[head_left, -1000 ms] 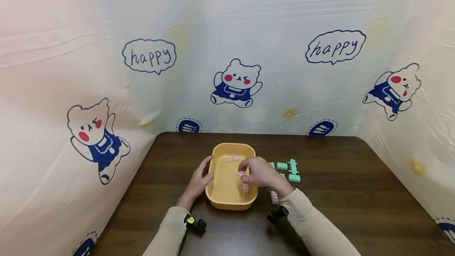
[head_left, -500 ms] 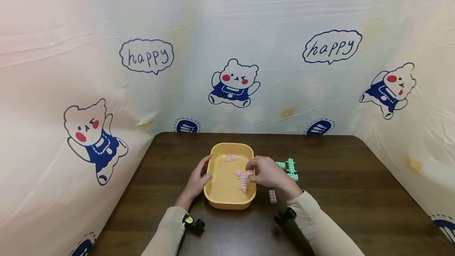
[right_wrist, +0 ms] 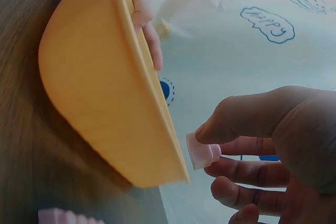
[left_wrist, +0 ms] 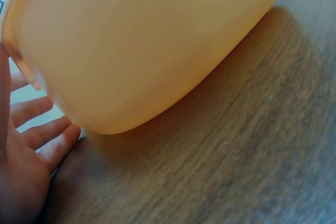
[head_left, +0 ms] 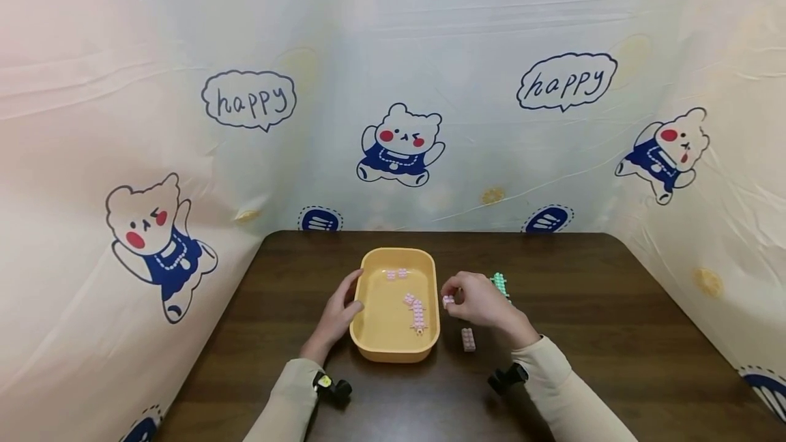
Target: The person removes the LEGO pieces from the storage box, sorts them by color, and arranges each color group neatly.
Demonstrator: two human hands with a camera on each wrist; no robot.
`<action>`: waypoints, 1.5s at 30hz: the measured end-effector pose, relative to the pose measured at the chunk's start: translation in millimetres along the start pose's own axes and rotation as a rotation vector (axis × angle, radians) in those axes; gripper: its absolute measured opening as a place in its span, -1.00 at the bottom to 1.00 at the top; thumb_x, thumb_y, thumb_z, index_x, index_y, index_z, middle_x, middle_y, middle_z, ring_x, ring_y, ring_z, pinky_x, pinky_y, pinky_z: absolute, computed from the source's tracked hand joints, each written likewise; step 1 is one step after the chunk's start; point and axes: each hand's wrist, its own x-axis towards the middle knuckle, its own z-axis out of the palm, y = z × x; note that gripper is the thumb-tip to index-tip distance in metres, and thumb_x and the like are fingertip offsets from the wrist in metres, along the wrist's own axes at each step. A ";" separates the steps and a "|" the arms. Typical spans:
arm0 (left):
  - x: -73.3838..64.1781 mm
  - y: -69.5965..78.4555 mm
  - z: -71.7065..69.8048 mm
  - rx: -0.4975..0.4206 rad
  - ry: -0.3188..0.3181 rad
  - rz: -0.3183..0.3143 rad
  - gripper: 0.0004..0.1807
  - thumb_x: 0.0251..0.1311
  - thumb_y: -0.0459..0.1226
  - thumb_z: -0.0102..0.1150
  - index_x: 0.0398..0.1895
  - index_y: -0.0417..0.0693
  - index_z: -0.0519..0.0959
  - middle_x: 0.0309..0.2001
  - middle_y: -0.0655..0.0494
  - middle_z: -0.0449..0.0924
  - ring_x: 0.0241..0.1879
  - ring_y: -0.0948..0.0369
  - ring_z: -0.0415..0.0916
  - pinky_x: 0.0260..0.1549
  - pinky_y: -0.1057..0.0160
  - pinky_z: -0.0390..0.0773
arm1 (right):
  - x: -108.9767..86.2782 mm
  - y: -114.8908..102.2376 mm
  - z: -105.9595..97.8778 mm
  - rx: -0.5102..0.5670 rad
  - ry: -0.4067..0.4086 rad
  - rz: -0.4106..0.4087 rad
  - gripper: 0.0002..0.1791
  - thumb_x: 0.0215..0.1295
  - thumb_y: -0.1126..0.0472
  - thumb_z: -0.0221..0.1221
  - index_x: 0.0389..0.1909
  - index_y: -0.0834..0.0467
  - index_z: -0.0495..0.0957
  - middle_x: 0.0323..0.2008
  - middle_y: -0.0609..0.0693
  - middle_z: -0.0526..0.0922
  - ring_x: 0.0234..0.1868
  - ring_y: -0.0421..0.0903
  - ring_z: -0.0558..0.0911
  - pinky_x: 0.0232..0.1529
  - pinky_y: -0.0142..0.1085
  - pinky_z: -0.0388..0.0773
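Note:
A yellow plastic basin [head_left: 396, 356] stands on the table. My left hand [head_left: 334, 319] grips its left side, thumb at the rim and fingers against the outer wall [left_wrist: 131, 87]. Just outside the basin's right rim, my right hand [head_left: 482, 300] pinches a small pink building block [right_wrist: 202, 153] between thumb and fingers. Inside the basin lie a joined strip of pink blocks [head_left: 418, 316] at the right and two small pink blocks [head_left: 396, 274] at the back. One longer pink block [head_left: 469, 340] rests on the table below my right hand.
Green building blocks [head_left: 500, 283] lie behind my right hand, partly hidden by it. The dark wooden table [head_left: 589, 333] runs back to a printed curtain [head_left: 344, 155] that also closes in both sides.
My right hand has moved right, from over the basin to outside its rim, carrying the pink block out. It now covers more of the green blocks. My left hand keeps its grip.

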 end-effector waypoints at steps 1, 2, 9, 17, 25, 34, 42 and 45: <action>1.6 -4.7 0.2 -0.002 0.008 0.002 -0.24 0.16 -0.51 -0.03 0.49 -0.07 0.15 0.44 -0.24 0.18 0.34 -0.16 0.28 0.14 -0.02 0.41 | -1.0 2.1 0.2 -0.008 0.002 0.002 -0.86 0.00 0.26 0.31 -0.35 0.08 0.66 -0.43 -0.12 0.58 -0.44 -0.22 0.51 -0.43 -0.41 0.43; 2.9 -8.8 0.4 -0.002 0.017 0.005 -0.24 0.16 -0.51 -0.03 0.49 -0.05 0.16 0.44 -0.23 0.18 0.34 -0.16 0.28 0.13 -0.02 0.41 | -2.0 4.6 0.5 -0.016 0.003 0.001 -0.86 -0.01 0.26 0.31 -0.36 0.08 0.66 -0.43 -0.13 0.58 -0.44 -0.22 0.51 -0.43 -0.42 0.43; 5.5 -21.2 3.0 0.012 0.067 0.056 -0.25 0.10 -0.49 -0.01 0.45 -0.03 0.21 0.40 -0.16 0.28 0.31 -0.08 0.35 0.11 0.04 0.45 | -12.7 19.8 4.2 -0.020 0.008 0.026 -0.87 -0.03 0.26 0.32 -0.39 0.07 0.65 -0.45 -0.13 0.58 -0.43 -0.19 0.55 -0.41 -0.39 0.46; 5.1 -18.6 3.7 0.008 0.048 0.037 -0.24 0.12 -0.49 -0.02 0.47 -0.02 0.19 0.42 -0.16 0.24 0.33 -0.09 0.32 0.14 -0.02 0.42 | -29.2 38.1 8.5 -0.050 0.016 0.081 -0.89 -0.06 0.24 0.33 -0.47 -0.01 0.64 -0.50 -0.21 0.58 -0.44 -0.21 0.53 -0.42 -0.36 0.42; 0.4 1.6 -0.7 0.007 -0.007 0.001 -0.25 0.18 -0.53 -0.05 0.49 -0.13 0.12 0.46 -0.24 0.12 0.38 -0.16 0.23 0.17 -0.06 0.40 | -40.5 48.6 15.8 -0.054 -0.010 0.130 -0.88 -0.06 0.20 0.34 -0.45 -0.03 0.61 -0.44 -0.20 0.55 -0.47 -0.27 0.45 -0.44 -0.37 0.39; -6.3 19.0 0.6 0.019 -0.006 0.011 -0.27 0.17 -0.52 -0.05 0.48 -0.18 0.14 0.44 -0.27 0.15 0.35 -0.19 0.26 0.16 -0.05 0.41 | -47.7 55.5 18.5 -0.066 -0.002 0.169 -0.85 -0.08 0.21 0.33 -0.42 -0.02 0.65 -0.45 -0.21 0.56 -0.44 -0.26 0.46 -0.40 -0.31 0.42; -5.7 17.4 0.1 0.011 -0.011 0.015 -0.28 0.17 -0.53 -0.06 0.47 -0.18 0.14 0.44 -0.27 0.16 0.34 -0.18 0.27 0.15 -0.04 0.41 | -54.6 57.4 21.1 -0.075 -0.009 0.160 -0.86 -0.09 0.22 0.34 -0.44 -0.02 0.64 -0.47 -0.20 0.57 -0.44 -0.25 0.47 -0.40 -0.29 0.42; -6.1 17.0 0.2 0.016 -0.012 0.012 -0.27 0.17 -0.53 -0.06 0.47 -0.17 0.14 0.44 -0.27 0.15 0.34 -0.19 0.27 0.15 -0.05 0.42 | -56.0 57.4 22.8 -0.073 -0.022 0.175 -0.86 -0.08 0.23 0.34 -0.43 -0.01 0.64 -0.46 -0.19 0.56 -0.43 -0.24 0.47 -0.39 -0.28 0.42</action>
